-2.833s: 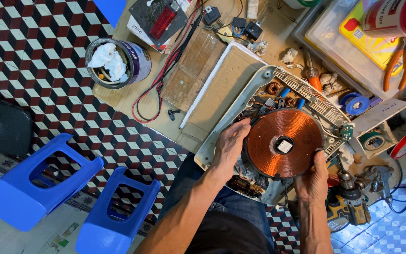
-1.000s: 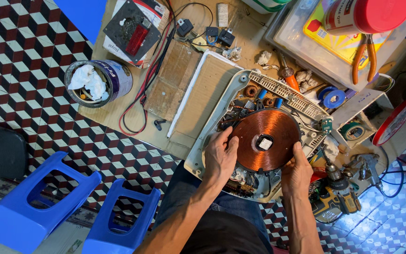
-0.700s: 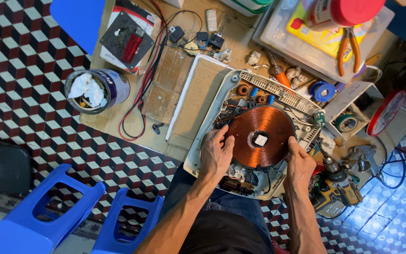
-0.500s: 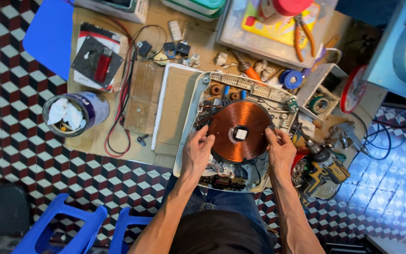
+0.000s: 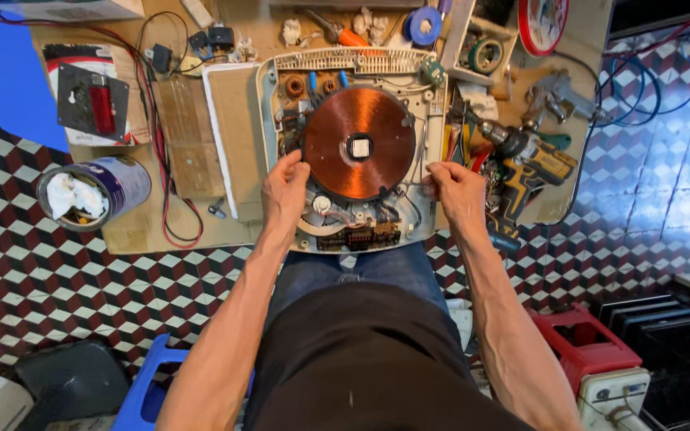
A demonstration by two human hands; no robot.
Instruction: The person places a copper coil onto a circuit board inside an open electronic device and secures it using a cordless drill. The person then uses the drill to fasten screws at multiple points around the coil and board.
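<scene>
Head view: copper coil lies between left hand, grasping its edge, and clenched right hand

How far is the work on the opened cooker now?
Done: the top is off the cooker, so the copper coil and boards lie bare. In hand: the left hand touches the coil's edge; the right hand is at the casing's right rim. Left: the casing stays open, and the drill lies unused beside it.
</scene>
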